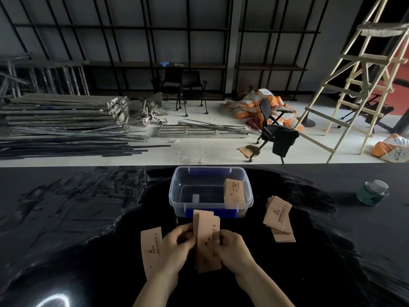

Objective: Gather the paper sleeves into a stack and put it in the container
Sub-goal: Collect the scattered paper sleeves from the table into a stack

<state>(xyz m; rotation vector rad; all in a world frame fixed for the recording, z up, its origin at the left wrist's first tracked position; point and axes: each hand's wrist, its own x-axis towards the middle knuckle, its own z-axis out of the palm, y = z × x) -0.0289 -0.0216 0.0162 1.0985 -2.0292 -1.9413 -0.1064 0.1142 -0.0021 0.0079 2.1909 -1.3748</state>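
Note:
A stack of tan paper sleeves (207, 240) stands on edge between my two hands, just in front of the clear plastic container (177, 193). My left hand (176, 247) grips its left side and my right hand (234, 245) grips its right side. One loose sleeve (150, 247) lies flat on the black table, partly under my left wrist. A fanned pile of sleeves (279, 218) lies to the right of the container. Inside the container, a bundle of sleeves (234, 192) leans against its right wall.
A green tin with a clear lid (373, 192) stands at the table's right. The black table (66, 218) is shiny and smeared. Beyond its far edge are metal poles, office chairs, orange sacks and a wooden ladder on the floor.

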